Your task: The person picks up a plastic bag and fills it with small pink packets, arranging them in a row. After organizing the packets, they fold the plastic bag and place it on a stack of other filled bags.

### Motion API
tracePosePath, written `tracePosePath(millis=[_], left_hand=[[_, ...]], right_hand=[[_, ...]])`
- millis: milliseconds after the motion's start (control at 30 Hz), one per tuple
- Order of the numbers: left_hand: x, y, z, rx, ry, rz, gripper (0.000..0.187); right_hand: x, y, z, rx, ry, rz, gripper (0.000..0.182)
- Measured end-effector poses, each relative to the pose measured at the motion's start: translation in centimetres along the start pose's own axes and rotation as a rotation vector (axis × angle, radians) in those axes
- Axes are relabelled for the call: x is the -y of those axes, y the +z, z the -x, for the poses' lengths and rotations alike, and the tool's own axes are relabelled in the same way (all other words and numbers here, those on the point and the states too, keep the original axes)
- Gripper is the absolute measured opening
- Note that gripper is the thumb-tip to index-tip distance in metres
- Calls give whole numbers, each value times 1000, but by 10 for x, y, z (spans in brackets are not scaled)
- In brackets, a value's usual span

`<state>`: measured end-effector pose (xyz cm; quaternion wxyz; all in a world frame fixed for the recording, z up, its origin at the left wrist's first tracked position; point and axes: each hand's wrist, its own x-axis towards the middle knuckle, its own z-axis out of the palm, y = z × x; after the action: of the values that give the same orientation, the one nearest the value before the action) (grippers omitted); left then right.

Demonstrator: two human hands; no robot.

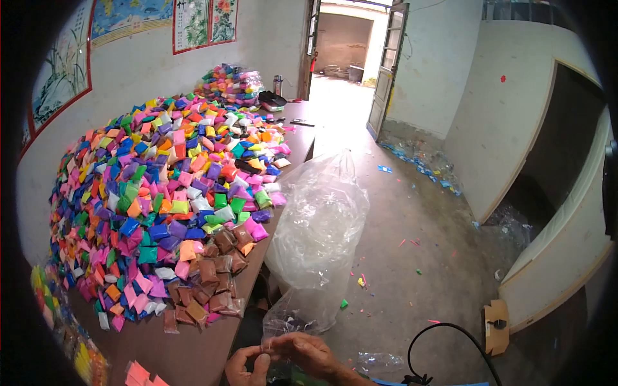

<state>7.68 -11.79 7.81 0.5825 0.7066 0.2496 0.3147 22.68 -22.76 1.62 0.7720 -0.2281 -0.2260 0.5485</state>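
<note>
Clear plastic bag (320, 235); left hand (244, 368), right hand (305, 352) pinching its near end.

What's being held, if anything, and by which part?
The clear bag, by its near end, in both hands. The exact finger grip is hard to see.

Packets (180, 174) lie heaped on a table (167, 350) at left, below posters (205, 24). Just right of it, a bag (318, 225) extends forward from the left hand (246, 368) and right hand (306, 352). Farther back stands an open door (388, 74).
</note>
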Motion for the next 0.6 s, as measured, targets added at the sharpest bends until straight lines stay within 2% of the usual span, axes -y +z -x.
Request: tracePosePath(millis=[67, 200, 267, 467, 600], left_hand=[[-7, 0, 0, -27, -28, -55, 29], [-22, 1, 0, -67, -48, -60, 22], [-9, -1, 3, -72, -52, -91, 21], [-6, -7, 5, -38, -13, -123, 18], [-3, -11, 7, -1, -11, -138, 17]], right_hand=[[-2, -6, -1, 32, 11, 20, 47], [-14, -24, 5, -56, 54, 6, 45], [-9, -19, 8, -127, 88, 30, 43], [20, -11, -1, -22, 56, -72, 42], [16, -20, 0, -82, 16, -55, 26]])
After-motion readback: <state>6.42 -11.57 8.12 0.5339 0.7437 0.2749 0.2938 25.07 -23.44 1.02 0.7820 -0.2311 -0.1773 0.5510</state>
